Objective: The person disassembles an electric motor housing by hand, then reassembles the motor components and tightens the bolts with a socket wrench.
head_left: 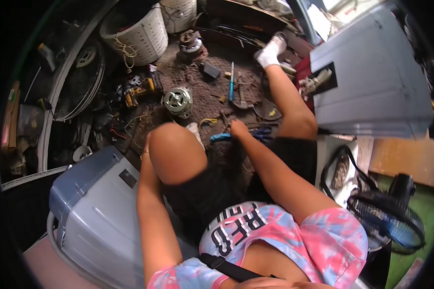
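Observation:
My right hand (238, 129) is low over the floor, its fingers curled closed. A thin dark piece sticks up by the fingers, too small to name. Just left of this hand lies a bright blue item (220, 137), and dark blue handles (262, 134) lie to its right. My left hand (147, 147) is mostly hidden behind my raised knee, so its fingers do not show. Beyond the knee stands a round metal motor (178, 101). Farther off are a blue-handled screwdriver (232, 83), a hammer (242, 103) and a yellow-black cordless drill (139, 92).
A white perforated tub (139, 38) and another motor (190, 44) stand at the back. Grey plastic washing-machine-like housings flank me, one at left (106, 207) and one at right (371, 77). A black fan (388, 219) lies at lower right. Loose wires (140, 120) litter the floor.

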Motion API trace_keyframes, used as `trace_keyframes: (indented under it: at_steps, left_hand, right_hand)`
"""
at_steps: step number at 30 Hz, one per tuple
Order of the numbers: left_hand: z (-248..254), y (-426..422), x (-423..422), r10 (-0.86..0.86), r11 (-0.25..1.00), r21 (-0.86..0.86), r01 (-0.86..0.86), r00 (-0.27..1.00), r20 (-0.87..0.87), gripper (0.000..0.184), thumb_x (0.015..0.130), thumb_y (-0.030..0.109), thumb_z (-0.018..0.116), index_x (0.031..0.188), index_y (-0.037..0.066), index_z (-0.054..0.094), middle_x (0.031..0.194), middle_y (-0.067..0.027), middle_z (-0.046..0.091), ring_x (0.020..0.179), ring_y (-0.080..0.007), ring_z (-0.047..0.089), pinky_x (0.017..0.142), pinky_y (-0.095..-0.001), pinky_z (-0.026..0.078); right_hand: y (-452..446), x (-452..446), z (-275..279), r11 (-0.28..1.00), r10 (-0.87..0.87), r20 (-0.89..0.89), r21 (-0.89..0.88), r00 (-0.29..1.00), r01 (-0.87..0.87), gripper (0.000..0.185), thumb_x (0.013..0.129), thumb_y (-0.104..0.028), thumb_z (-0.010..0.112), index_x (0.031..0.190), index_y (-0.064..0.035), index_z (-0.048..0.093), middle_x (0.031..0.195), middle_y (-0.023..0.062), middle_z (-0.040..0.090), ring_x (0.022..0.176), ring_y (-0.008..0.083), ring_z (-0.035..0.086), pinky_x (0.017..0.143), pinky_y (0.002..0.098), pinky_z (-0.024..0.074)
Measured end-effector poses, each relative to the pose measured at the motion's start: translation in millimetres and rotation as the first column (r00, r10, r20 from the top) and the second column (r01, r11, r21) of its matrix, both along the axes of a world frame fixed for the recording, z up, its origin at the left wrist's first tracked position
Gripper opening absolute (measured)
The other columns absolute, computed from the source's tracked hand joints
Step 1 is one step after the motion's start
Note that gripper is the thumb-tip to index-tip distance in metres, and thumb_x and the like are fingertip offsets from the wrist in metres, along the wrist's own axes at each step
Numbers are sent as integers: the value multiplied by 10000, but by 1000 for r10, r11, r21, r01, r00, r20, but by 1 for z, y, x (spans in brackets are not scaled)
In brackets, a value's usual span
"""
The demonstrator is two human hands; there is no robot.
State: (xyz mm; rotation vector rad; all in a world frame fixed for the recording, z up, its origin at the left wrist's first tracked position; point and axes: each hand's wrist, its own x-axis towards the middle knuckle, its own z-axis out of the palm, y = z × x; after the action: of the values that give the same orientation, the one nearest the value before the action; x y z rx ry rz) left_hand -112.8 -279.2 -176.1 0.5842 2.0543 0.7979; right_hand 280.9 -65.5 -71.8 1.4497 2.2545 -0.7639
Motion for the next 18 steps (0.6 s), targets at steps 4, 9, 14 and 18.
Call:
trace_keyframes:
  at_steps: [4,9,14,18]
  left_hand:
    - [63,82,30,239,958,162,-234,971,-10,707,769,365,708,1247,-80,440,1197,-216,536,1104,-267,518,948,-347,399]
    - [46,132,27,287,885,299,-358,923,255,786,754,395,717,1309,-25,353,1255,-145,483,1123,-234,474,920,-338,383]
    - [29,144,25,413,692,300,-657,701,581,626,748,267,749,1203,-21,430,1197,-107,510,1049,-168,494,905,-285,388]
    - [72,152,41,315,770,364,-524,808,497,672,718,186,777,1228,-17,388,1130,-82,556,988,-156,535,876,-291,419]
  right_hand:
    - [-7,-16,-15,998,-3,64,58,998,-1,492,787,-367,639,1171,-92,503,1221,114,480,1167,331,453,892,624,369]
    - [10,-22,-39,999,40,106,25,994,-43,467,782,-378,633,1139,-101,516,1129,127,555,1102,336,500,867,600,394]
    - [58,-24,-33,924,296,-54,-237,954,-300,345,831,-275,533,1114,-81,501,1012,205,610,954,382,581,796,469,476]
    - [116,-49,12,828,519,-8,-245,855,-505,249,842,-154,452,1073,-60,450,959,236,616,908,406,596,759,480,481]
